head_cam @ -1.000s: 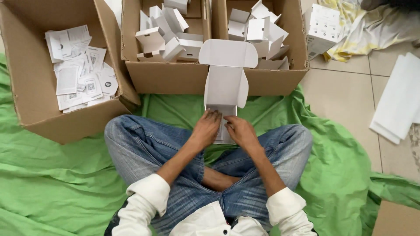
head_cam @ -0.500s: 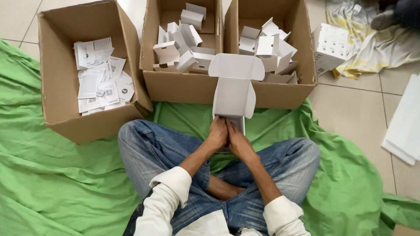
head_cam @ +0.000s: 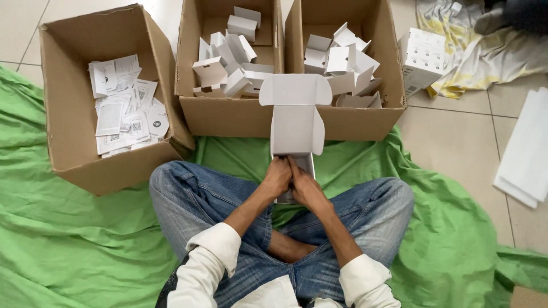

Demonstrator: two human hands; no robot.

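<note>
Both hands were closed on the carton's base: left hand (head_cam: 278, 178) on its left side, right hand (head_cam: 305, 187) on its right, thumbs touching. The white carton (head_cam: 297, 122) stood up from the hands, lid flap open at top, over the lap on the green cloth (head_cam: 68, 245). Just beyond it sat two boxes (head_cam: 228, 117) of folded cartons; box of leaflets (head_cam: 123, 111) further left.

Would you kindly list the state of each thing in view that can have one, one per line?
White carton: partly folded, lid flap up, held at its base.
Left hand: gripping the carton's base.
Right hand: gripping the carton's base.
Left cardboard box: open, holding loose paper leaflets.
Middle cardboard box: open, holding folded white cartons.
Right cardboard box: open, holding folded white cartons.
Green cloth: spread, wrinkled.
</note>
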